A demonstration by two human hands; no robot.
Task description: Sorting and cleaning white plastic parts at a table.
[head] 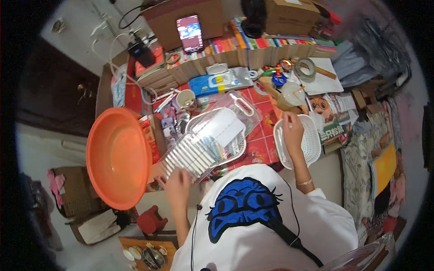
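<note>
My left hand (pixel 178 186), slightly blurred, is at the near left corner of a clear plastic case (pixel 190 152). A row of white pen-like sticks lies inside the case. I cannot tell whether the fingers grip it. The case leans over a white plastic basket (pixel 241 149) holding a white sheet of paper (pixel 226 127) and several pens. A clear plastic lid (pixel 252 117) with a handle slot lies behind it. Over a second white perforated basket (pixel 310 142), my right hand (pixel 293 130) has its fingertips drawn together; whatever may be between them is too small to tell.
An orange basin (pixel 117 159) stands left of the table. Behind the baskets are a cup (pixel 186 100), a wet-wipes pack (pixel 220 81), a translucent container (pixel 292 95) and a tape roll (pixel 305 69). Rows of books (pixel 251 54) line the back, with a lit phone (pixel 189 34) propped there.
</note>
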